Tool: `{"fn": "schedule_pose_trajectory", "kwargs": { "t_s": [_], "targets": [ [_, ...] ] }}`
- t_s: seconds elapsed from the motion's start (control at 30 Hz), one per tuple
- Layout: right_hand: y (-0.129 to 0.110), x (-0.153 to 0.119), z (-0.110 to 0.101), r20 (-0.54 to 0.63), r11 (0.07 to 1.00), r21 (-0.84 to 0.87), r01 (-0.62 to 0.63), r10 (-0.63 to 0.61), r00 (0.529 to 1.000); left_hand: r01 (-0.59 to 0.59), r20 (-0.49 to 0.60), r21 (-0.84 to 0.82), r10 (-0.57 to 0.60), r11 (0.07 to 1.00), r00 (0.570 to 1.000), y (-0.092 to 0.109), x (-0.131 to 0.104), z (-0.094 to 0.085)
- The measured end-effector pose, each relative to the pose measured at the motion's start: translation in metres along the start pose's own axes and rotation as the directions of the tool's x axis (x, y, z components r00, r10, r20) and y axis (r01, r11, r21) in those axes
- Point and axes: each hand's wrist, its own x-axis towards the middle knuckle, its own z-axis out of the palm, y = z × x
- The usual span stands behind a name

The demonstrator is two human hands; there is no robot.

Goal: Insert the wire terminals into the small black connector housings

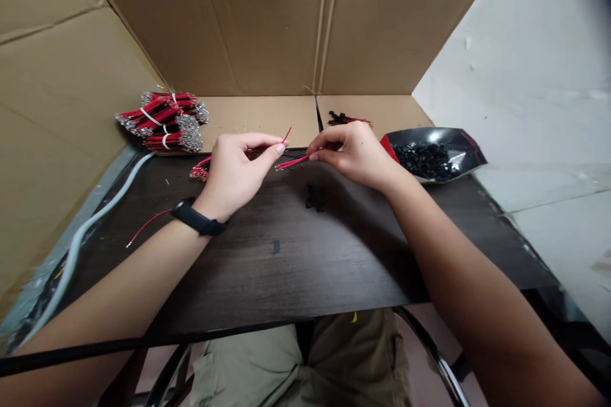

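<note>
Above the middle of the dark table, my left hand (pixel 237 168) pinches a thin red wire (pixel 287 134) between thumb and forefinger, its tip pointing up. My right hand (pixel 357 151) is closed on a few red and black wires (pixel 291 163), whose bare ends point left toward my left hand. The two hands are close together but apart. Several small black plastic pieces (pixel 314 197) lie on the table below my right hand. Partly hidden behind my left hand is a pile of red wires (pixel 200 169) with metal ends.
Tied bundles of red and black wires (pixel 165 117) are stacked at the back left. A bag (pixel 458 140) of small black pieces stands at the right. Wires with black ends (pixel 348 119) lie on cardboard (pixel 258 117). A loose red wire (pixel 147 227) and pale cable (pixel 90 222) are leftward.
</note>
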Motion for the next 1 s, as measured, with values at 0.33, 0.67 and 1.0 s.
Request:
{"fn": "schedule_pose_trajectory", "kwargs": {
  "t_s": [0.33, 0.67, 1.0],
  "targets": [
    [-0.004, -0.001, 0.010, 0.027, 0.999, 0.005, 0.044, -0.044, 0.999, 0.265, 0.163, -0.345, -0.221, 0.900, 0.962, -0.018, -0.011, 0.002],
    [-0.007, -0.002, 0.027, -0.108, 0.997, 0.046, 0.057, -0.052, 0.993, 0.123, 0.071, -0.272, -0.107, 0.955, 0.992, -0.014, -0.020, 0.014],
    [-0.013, -0.004, 0.037, -0.195, 1.000, -0.001, 0.027, -0.027, 0.980, 0.016, 0.070, -0.114, -0.008, 0.993, 0.998, -0.015, -0.024, 0.013]
  ]
}}
